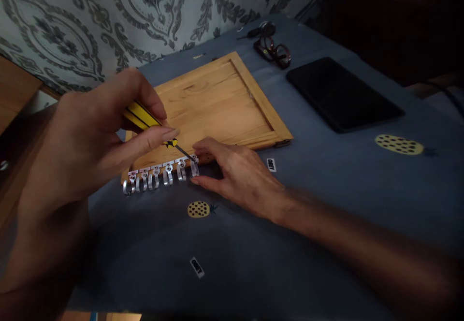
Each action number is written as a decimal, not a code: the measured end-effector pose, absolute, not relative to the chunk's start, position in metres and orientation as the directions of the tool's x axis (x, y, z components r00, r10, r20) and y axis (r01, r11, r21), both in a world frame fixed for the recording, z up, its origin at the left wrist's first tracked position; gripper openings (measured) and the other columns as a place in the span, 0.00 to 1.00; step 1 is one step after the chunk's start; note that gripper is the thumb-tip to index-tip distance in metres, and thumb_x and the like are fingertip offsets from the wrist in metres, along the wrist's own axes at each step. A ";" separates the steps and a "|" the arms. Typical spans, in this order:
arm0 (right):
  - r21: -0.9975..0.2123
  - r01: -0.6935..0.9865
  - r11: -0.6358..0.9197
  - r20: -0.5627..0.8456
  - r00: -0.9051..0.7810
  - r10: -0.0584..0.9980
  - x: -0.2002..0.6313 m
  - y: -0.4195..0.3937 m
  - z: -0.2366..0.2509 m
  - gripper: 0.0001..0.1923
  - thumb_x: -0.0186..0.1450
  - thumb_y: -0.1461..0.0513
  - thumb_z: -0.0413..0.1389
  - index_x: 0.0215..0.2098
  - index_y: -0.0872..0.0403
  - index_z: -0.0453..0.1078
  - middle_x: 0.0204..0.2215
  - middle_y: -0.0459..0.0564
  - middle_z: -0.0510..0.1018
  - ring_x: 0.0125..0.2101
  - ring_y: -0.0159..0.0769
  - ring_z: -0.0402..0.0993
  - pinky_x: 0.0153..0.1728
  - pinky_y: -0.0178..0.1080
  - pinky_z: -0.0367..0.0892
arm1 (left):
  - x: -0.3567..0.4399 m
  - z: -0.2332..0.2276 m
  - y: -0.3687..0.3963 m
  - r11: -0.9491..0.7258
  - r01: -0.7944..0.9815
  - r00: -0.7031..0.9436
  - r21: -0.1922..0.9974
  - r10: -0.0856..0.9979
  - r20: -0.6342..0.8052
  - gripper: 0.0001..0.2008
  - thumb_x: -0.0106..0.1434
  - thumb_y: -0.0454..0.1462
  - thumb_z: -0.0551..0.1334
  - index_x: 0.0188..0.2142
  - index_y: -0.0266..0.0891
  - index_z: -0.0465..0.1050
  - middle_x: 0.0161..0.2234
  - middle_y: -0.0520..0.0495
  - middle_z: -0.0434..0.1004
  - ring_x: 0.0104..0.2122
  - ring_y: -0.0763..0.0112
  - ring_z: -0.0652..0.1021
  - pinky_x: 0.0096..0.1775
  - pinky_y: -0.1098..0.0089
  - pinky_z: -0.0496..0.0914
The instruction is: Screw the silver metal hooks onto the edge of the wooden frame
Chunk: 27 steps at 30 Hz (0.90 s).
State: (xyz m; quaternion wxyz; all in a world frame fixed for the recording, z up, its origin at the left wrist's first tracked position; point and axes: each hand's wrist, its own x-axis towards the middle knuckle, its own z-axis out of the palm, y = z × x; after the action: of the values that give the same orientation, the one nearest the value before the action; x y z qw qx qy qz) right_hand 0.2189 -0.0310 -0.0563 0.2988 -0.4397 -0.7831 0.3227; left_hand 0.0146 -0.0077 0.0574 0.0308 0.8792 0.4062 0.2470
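Observation:
My left hand (pixel 105 123) is closed around the yellow-and-black handle of a screwdriver (pixel 142 116). The thin shaft slants down to the right, its tip at the screw end of the rightmost metal hook (pixel 195 167). At that same hook, my right hand (pixel 242 178) has its thumb against the lower end and its index finger by the board's edge. Several silver hooks sit in a row along the near edge of a framed wooden board (pixel 213 101), which lies flat. The right hand's other fingers are partly hidden.
A black tablet (pixel 344 94) lies right of the board. Eyeglasses (pixel 273 52) and a dark object with a round end (pixel 266 28) are behind. A blue pineapple-print cloth (pixel 290 263) covers the table, against a patterned curtain (pixel 152 2). Wooden furniture (pixel 16 89) stands left.

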 end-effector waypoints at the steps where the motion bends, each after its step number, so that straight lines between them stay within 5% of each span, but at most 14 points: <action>1: -0.769 0.494 0.406 0.186 -0.434 0.881 0.219 -0.031 -0.056 0.20 0.62 0.58 0.65 0.51 0.50 0.69 0.42 0.49 0.84 0.42 0.42 0.81 0.43 0.42 0.73 | 0.015 0.058 -0.008 -0.667 0.709 0.551 0.230 0.727 0.410 0.13 0.59 0.46 0.70 0.35 0.42 0.71 0.31 0.53 0.78 0.27 0.71 0.78 0.25 0.69 0.67; 14: -0.763 0.499 0.412 0.193 -0.432 0.881 0.219 -0.031 -0.055 0.20 0.62 0.59 0.65 0.51 0.50 0.69 0.42 0.49 0.84 0.42 0.42 0.81 0.42 0.40 0.72 | 0.021 0.054 -0.008 -0.679 0.652 0.538 0.337 0.728 0.426 0.09 0.61 0.41 0.68 0.39 0.43 0.72 0.34 0.51 0.77 0.31 0.71 0.77 0.30 0.70 0.69; 20: -0.748 0.517 0.416 0.190 -0.434 0.881 0.218 -0.031 -0.055 0.20 0.61 0.60 0.66 0.50 0.50 0.69 0.40 0.49 0.84 0.40 0.42 0.81 0.40 0.39 0.71 | 0.058 0.030 -0.011 -0.579 0.175 0.298 0.796 0.802 0.518 0.03 0.66 0.34 0.59 0.36 0.42 0.71 0.28 0.53 0.69 0.27 0.72 0.74 0.39 0.64 0.75; 24: -0.744 0.517 0.423 0.195 -0.437 0.878 0.218 -0.031 -0.055 0.21 0.62 0.59 0.66 0.51 0.50 0.69 0.40 0.49 0.84 0.39 0.41 0.81 0.40 0.38 0.71 | 0.073 0.022 -0.012 -0.441 -0.080 0.176 0.894 0.876 0.448 0.12 0.71 0.33 0.50 0.33 0.41 0.68 0.20 0.56 0.58 0.19 0.77 0.61 0.28 0.72 0.69; 27: -0.747 0.515 0.420 0.195 -0.435 0.879 0.218 -0.031 -0.055 0.20 0.62 0.59 0.66 0.51 0.51 0.69 0.40 0.49 0.83 0.40 0.41 0.81 0.40 0.38 0.71 | 0.074 0.024 -0.009 -0.409 -0.101 0.178 0.907 0.889 0.421 0.12 0.71 0.40 0.55 0.31 0.40 0.68 0.16 0.58 0.51 0.15 0.78 0.55 0.22 0.73 0.62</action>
State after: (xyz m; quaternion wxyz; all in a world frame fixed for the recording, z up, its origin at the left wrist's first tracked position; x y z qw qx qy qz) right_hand 0.2184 -0.0309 -0.0548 0.2959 -0.4416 -0.7890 0.3080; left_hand 0.0745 -0.0091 0.0239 0.4434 0.6265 0.3146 0.5585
